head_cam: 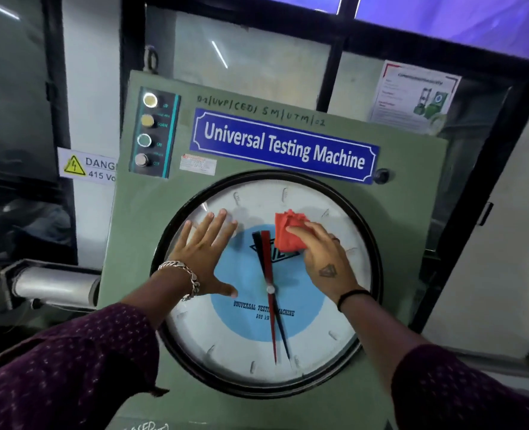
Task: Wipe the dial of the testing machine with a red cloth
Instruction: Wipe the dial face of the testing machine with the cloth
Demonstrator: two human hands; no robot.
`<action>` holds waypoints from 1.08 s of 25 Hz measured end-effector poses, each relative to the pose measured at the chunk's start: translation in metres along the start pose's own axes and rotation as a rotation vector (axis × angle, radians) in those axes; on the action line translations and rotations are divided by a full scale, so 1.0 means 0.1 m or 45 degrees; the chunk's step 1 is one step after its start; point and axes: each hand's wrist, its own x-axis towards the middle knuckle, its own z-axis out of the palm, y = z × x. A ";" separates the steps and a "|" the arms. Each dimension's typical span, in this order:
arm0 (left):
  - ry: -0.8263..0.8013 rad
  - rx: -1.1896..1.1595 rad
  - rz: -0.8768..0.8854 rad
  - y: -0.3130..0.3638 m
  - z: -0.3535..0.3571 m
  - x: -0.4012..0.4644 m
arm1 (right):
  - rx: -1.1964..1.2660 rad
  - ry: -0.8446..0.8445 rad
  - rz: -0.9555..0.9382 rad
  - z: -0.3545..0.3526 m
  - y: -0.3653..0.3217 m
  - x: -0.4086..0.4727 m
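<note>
The big round dial (244,346) has a black rim, a white face, a blue centre and red and black pointers. It fills the lower front of the green testing machine (176,218). My right hand (325,259) presses a crumpled red cloth (288,231) against the glass, upper right of the dial's centre. My left hand (204,252) lies flat on the glass at the upper left, fingers spread, holding nothing.
A blue "Universal Testing Machine" plate (283,145) sits above the dial. A panel with several push buttons (151,135) is at the machine's upper left. A 415-volt danger sticker (86,166) is on the wall at left, above a metal cylinder (55,285).
</note>
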 end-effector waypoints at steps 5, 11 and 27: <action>-0.015 -0.025 -0.107 -0.05 -0.71 -0.94 | 0.233 -0.030 -0.044 -0.14 -0.50 -0.50; -0.016 0.198 -0.354 -0.01 -1.55 -2.67 | 0.550 -0.145 -0.184 -0.28 -1.69 -1.14; -0.010 0.179 -0.764 -0.98 -2.06 -4.75 | 0.755 -0.417 -0.451 0.44 -4.20 -1.35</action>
